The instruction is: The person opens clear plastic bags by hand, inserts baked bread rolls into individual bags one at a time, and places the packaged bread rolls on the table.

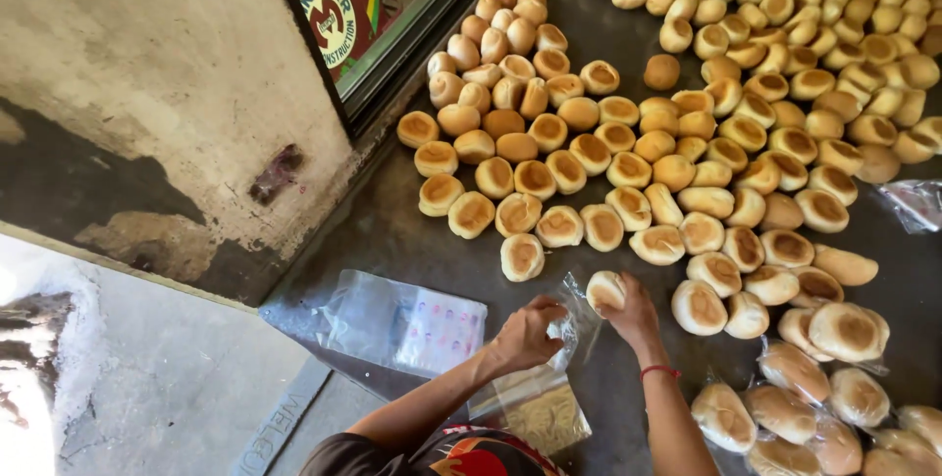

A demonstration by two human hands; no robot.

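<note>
Golden buns (687, 132) crowding both hands (579, 324)

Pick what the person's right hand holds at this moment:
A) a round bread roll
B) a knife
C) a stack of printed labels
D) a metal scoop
A. The right hand grips a pale round bread roll at the mouth of a clear plastic bag, which the left hand holds open on the dark table.

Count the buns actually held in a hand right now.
1: a single bun in the right hand, over the open clear bag pinched by the left hand. Others inside may be hidden.
</note>
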